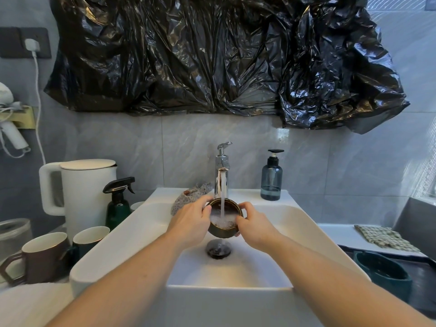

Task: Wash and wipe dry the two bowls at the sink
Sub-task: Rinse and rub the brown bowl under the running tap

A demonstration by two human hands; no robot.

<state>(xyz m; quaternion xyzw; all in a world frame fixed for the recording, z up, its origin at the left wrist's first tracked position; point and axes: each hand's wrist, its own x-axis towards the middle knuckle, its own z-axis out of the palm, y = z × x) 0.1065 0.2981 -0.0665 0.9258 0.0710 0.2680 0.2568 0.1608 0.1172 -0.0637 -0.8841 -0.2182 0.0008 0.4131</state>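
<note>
A small dark brown bowl (230,208) with a gold rim hangs over the white sink (122,244), right under the chrome tap (221,171). Water runs from the tap into the bowl and foams white inside it. My left hand (191,223) grips the bowl's left side, thumb on the rim. My right hand (253,226) holds its right side. Water spills down to the dark drain (218,250) below. A second bowl (382,271), dark green, sits on the dark surface to the right of the sink.
A patterned cloth (193,193) lies on the sink ledge left of the tap, a blue soap pump bottle (271,178) to its right. Left of the sink stand a white kettle (87,192), a green spray bottle (118,204) and mugs (44,256). A checked cloth (384,237) lies at the right.
</note>
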